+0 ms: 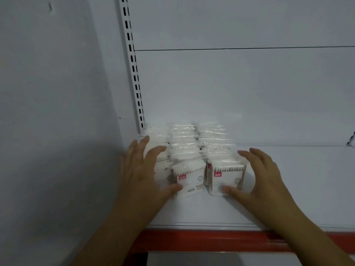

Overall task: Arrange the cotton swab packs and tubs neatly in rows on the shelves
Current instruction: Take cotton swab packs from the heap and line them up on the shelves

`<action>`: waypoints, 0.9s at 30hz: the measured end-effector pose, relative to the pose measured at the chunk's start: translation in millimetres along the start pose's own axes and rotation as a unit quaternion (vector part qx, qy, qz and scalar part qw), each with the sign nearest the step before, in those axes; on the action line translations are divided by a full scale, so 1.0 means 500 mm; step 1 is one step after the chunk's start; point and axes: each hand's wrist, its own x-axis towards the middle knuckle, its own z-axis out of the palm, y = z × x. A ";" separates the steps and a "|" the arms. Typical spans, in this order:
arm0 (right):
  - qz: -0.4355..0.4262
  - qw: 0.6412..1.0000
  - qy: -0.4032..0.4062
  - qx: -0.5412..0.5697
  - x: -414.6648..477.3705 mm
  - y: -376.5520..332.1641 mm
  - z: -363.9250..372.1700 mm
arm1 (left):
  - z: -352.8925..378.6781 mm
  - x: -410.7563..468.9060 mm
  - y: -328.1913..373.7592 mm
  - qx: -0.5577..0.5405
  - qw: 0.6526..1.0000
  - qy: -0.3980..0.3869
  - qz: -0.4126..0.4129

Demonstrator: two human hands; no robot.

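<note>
Packs of cotton swabs (189,150) are standing in three short rows at the back left corner of the shelf (288,189), tucked against the slotted post (134,73) so that the corner is serving as a stop for them. My left hand (142,169) is lying wide and spread over the left row, fingers fairly straight, with the thumb touching the lower front of the middle row's front pack (189,177). My right hand (263,175) is also wide, loosely cupping the right row: the fingers are lying along its outer side and the thumb is pressing the face of its front pack (225,177). Neither hand is lifting anything. I judge that I am bracketing the block from both sides to squeeze the rows together and square their fronts. The wrappers look thin and slippery, so pushing too hard could be tipping a pack over. The rest of the shelf, out to the red front strip (211,239), is lying bare, and no tubs are showing here.
</note>
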 end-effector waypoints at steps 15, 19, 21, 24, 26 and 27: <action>-0.259 0.945 -0.023 -0.201 0.075 -0.107 0.092 | -0.030 0.009 -0.108 0.030 0.986 -0.159 0.033; -0.246 0.946 -0.017 -0.210 0.076 -0.113 0.101 | -0.019 0.016 -0.121 0.027 0.990 -0.122 0.058; -0.251 0.942 -0.023 -0.223 0.075 -0.113 0.098 | -0.018 0.018 -0.129 0.037 0.990 -0.113 0.076; -0.261 0.939 -0.049 -0.219 0.067 -0.118 0.082 | -0.029 0.016 -0.124 0.090 0.982 -0.152 0.065; -0.259 0.949 -0.048 -0.171 0.064 -0.118 0.059 | -0.043 0.012 -0.109 0.101 0.981 -0.155 0.062; -0.254 0.956 -0.044 -0.140 0.062 -0.116 0.043 | -0.048 0.011 -0.100 0.100 0.981 -0.152 0.061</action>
